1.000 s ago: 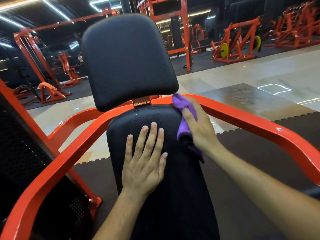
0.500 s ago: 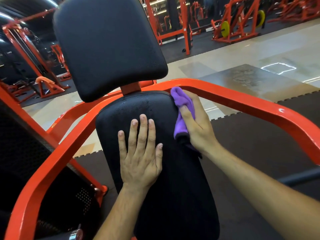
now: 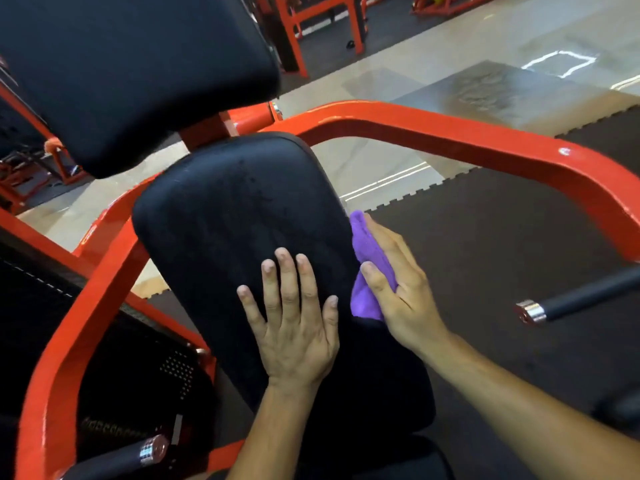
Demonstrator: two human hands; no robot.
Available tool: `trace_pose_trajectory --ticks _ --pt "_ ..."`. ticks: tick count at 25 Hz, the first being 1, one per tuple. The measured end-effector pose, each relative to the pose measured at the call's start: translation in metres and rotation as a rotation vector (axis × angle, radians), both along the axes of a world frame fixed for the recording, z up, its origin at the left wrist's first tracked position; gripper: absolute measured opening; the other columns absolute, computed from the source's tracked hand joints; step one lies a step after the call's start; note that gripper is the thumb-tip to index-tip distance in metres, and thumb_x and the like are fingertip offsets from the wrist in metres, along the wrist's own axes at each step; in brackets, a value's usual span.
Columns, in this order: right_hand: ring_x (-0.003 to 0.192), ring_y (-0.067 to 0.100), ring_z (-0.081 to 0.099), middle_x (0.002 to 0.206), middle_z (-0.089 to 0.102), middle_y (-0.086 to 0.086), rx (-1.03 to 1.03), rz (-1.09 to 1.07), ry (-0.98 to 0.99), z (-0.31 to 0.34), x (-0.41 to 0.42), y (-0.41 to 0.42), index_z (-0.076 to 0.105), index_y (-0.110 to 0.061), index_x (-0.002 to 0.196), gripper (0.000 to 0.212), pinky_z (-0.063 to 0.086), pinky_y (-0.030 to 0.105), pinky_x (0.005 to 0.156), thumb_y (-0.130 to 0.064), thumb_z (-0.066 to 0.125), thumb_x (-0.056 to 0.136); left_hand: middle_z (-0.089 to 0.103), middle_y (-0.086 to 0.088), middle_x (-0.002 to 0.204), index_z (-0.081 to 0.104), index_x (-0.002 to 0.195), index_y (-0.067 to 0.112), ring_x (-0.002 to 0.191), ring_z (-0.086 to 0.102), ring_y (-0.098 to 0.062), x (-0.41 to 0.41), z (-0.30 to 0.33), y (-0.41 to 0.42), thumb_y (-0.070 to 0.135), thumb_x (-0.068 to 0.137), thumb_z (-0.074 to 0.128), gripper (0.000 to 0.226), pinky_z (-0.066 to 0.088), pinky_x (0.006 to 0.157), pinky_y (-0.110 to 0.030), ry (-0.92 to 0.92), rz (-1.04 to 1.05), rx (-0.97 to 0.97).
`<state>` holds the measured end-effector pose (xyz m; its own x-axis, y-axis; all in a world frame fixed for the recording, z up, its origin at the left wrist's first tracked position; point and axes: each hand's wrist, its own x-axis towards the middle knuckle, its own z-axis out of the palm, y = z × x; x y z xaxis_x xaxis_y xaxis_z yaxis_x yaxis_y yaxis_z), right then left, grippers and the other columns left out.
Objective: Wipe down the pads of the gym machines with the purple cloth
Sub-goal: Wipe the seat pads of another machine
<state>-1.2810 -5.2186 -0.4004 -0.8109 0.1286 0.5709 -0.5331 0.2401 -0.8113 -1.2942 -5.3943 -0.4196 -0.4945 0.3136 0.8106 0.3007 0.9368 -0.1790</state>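
A long black back pad (image 3: 235, 216) fills the middle of the view, with a wider black head pad (image 3: 138, 71) above it. My left hand (image 3: 294, 327) lies flat on the lower middle of the back pad, fingers straight. My right hand (image 3: 398, 289) holds the purple cloth (image 3: 370, 271) against the right edge of the same pad, thumb over the cloth. Part of the cloth is hidden under my palm.
An orange steel frame (image 3: 485, 140) curves round the pads on both sides. Black handles with chrome ends stick out at the right (image 3: 571, 299) and lower left (image 3: 145, 452). A weight stack guard (image 3: 138, 368) stands at the left. Rubber mat and tiled floor lie beyond.
My right hand has slid the cloth down the pad's right edge from near the top to about mid-height. The camera has tilted down and moved closer. My left hand stays flat on the pad.
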Motion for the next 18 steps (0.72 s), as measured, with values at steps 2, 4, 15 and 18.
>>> trace_pose_trajectory --ticks 2,4,15,18 --pt "0.145 0.015 0.039 0.156 0.041 -0.012 0.009 -0.016 -0.046 -0.036 0.01 0.006 0.039 -0.026 0.153 0.049 0.032 0.029 0.119 -0.029 0.046 0.105 -0.002 -0.009 0.174 0.007 0.165 0.009 0.16 0.0 -0.026 0.003 -0.006 0.002 0.043 0.11 0.022 0.067 0.003 0.127 -0.057 -0.009 -0.011 -0.006" --pt "0.145 0.013 0.039 0.157 0.04 -0.014 -0.011 -0.009 -0.132 -0.069 0.027 0.012 0.038 -0.032 0.153 0.049 0.033 0.035 0.119 -0.032 0.043 0.105 -0.002 -0.009 0.174 0.007 0.165 0.008 0.16 0.0 -0.026 0.006 -0.01 0.003 0.042 0.11 0.02 0.066 0.004 0.127 -0.057 -0.005 -0.017 -0.017" --pt "0.138 0.012 0.046 0.149 0.05 -0.008 -0.038 -0.112 -0.019 -0.022 0.015 -0.004 0.043 -0.02 0.149 0.042 0.037 0.028 0.114 -0.014 0.043 0.108 -0.001 -0.008 0.174 0.007 0.165 0.009 0.16 0.002 -0.025 0.006 -0.014 0.004 0.042 0.11 0.019 0.066 0.006 0.127 -0.056 -0.006 -0.012 -0.008" --pt "0.138 0.008 0.047 0.148 0.051 -0.018 -0.043 -0.095 -0.128 -0.059 0.04 0.005 0.045 -0.028 0.148 0.043 0.038 0.029 0.114 -0.017 0.043 0.107 0.0 -0.008 0.174 0.008 0.165 0.009 0.16 0.002 -0.025 0.005 -0.014 0.002 0.042 0.11 0.02 0.065 0.006 0.127 -0.055 0.004 -0.014 -0.009"
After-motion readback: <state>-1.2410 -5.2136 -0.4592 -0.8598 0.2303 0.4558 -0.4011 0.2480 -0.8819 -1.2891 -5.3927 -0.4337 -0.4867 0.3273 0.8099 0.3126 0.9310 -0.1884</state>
